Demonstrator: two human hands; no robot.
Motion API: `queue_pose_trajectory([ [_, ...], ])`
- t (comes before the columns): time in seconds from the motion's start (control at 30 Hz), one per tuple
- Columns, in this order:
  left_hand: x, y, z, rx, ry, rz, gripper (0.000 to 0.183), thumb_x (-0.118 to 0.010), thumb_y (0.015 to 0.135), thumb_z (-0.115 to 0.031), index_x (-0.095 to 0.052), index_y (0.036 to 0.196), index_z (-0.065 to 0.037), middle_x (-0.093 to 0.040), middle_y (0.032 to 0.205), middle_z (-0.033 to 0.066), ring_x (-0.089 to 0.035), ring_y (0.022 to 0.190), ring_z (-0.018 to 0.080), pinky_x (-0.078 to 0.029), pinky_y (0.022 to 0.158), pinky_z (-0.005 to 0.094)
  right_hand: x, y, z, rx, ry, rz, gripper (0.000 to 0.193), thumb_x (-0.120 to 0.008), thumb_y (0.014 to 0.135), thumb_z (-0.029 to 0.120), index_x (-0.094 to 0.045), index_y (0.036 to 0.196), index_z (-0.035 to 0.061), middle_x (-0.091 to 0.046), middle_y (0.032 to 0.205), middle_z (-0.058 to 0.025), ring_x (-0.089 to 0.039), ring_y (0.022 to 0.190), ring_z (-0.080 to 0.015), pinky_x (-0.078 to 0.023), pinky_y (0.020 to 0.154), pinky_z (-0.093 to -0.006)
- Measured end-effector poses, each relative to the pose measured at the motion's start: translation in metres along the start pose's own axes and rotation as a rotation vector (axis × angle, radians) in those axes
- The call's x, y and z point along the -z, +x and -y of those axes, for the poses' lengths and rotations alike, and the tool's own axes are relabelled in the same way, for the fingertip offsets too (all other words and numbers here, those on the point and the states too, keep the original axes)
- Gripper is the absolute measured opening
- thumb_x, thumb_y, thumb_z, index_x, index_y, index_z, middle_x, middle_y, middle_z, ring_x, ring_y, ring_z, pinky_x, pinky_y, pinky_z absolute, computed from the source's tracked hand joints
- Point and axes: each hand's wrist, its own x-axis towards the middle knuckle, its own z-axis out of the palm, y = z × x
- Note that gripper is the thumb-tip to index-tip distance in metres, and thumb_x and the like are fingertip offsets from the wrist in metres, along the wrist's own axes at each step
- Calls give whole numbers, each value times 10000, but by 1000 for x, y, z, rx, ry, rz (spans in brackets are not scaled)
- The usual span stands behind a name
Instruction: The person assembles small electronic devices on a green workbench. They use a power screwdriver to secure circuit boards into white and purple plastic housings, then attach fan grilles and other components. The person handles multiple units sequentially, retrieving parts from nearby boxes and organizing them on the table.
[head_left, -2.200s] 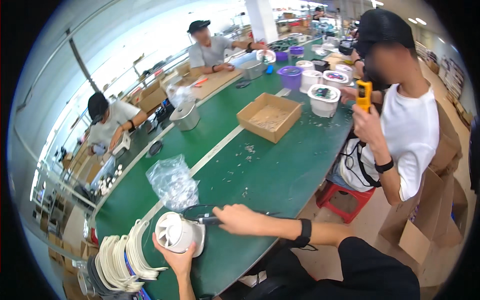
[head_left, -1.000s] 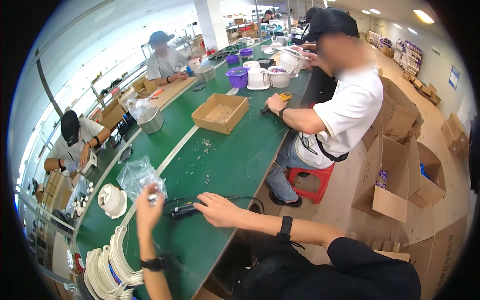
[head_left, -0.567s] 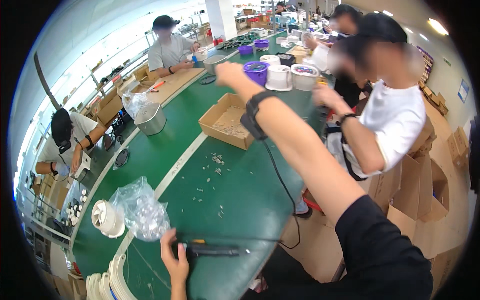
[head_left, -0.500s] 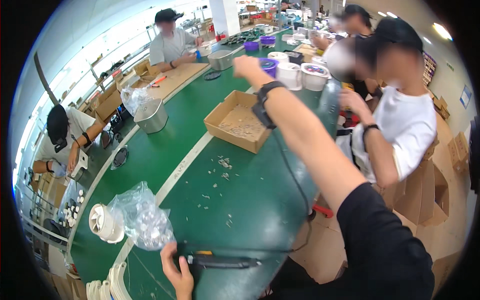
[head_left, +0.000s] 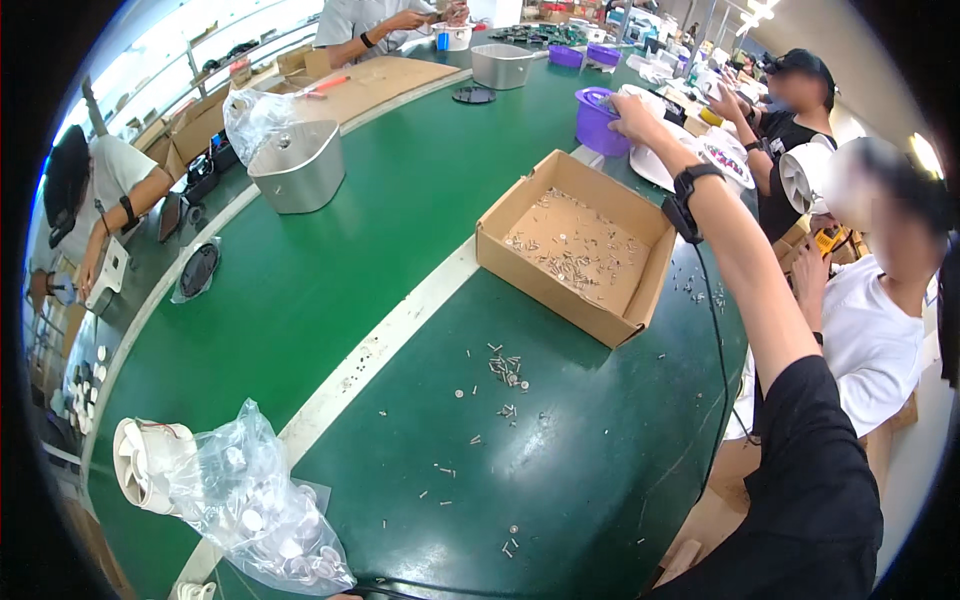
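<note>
reach is where things stand: your right hand [head_left: 632, 108] is stretched far out over the desk [head_left: 400, 250], fingers curled down at the rim of the purple tub [head_left: 597, 118]; i cannot tell whether they have closed on anything inside it. nothing shows as lifted out yet, so i judge the pick as only begun, with the carry back to you left to do. your left hand is out of sight below the lower edge, so i cannot tell its state.

under your right forearm, on its left, sits the open cardboard box [head_left: 578, 243] with small screws scattered on its floor. more loose screws [head_left: 505, 368] lie on the green surface nearer your body, well short of the hand. far back toward your left side lie a clear plastic bag [head_left: 262, 505] of small white parts and, touching it, a white fan housing [head_left: 140, 462].

just beyond the tub are white round housings [head_left: 655, 160], close against your fingers, and a neighbour's hand [head_left: 722, 100] works right beside them. a black cable [head_left: 722, 380] hangs from your wrist band along the desk edge. the box's raised wall and that cable look the likeliest things to catch on your way back. a steel pot [head_left: 297, 165] stands well off to the left.
</note>
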Motion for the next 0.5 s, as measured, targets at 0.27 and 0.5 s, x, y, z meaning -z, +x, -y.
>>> queue_pose_trajectory([
  [0.27, -5, 4, -12, -78, 89, 7, 340, -495, 1036, -255, -648, 980, 43, -656, 1030, 205, -619, 1007, 377, -463, 950, 465, 40, -8, 16, -204, 210, -345, 208, -690, 862, 195, -755, 891, -1, -708, 893, -267, -695, 890, -431, -543, 841, -504],
  [0.5, -8, -9, 13, -27, 30, -156, 195, -515, 966, -112, -636, 985, 40, -654, 1023, 179, -620, 998, 320, -474, 922, 400, 131, -16, 48, 404, 109, -584, 233, -625, 818, 99, -756, 1010, 91, -724, 1003, -166, -698, 887, -360, -558, 783, -456],
])
